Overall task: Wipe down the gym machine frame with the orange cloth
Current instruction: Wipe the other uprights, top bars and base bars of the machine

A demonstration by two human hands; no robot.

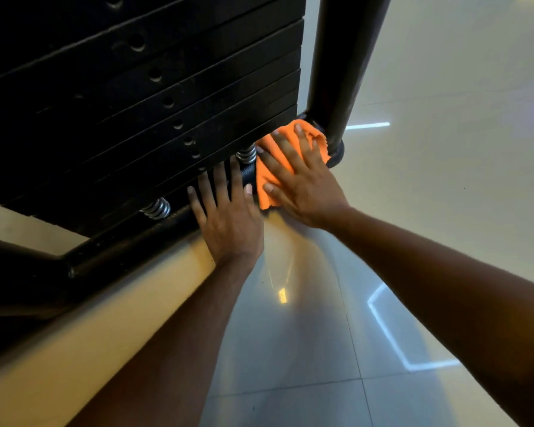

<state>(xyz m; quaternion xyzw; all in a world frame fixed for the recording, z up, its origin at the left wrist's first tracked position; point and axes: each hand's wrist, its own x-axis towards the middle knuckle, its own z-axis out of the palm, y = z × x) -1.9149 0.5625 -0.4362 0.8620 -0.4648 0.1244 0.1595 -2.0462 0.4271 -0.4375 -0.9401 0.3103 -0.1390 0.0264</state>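
Right now my right hand [296, 183] lies flat on the orange cloth [273, 152], fingers spread and straight, pressing it down onto the low base rail of the gym machine frame [154, 238]. That grip is wide, a pressing palm and not a pinch; nothing is curled round the cloth. My left hand [228, 217] is just to the left of it, also flat with straight fingers, resting on the same rail with its fingertips reaching toward the bottom of the black weight stack [136, 87]. It holds nothing.

The cloth sits at the far right end of the rail, bunched against the foot of the upright post [342, 72], with part of it draped over the rail's near edge. A metal spring [246, 154] stands just left of the cloth, and a second spring [157, 208] sits further left along the rail.

What matters for the next stroke is the rail's long axis: it runs from the post at the far right down toward the near left, under my left hand. I judge the unwiped length lies that way, so the cloth would travel left along the rail, and my left hand is in its path and would need to lift or shift. Pale floor tiles [321, 334] lie below.
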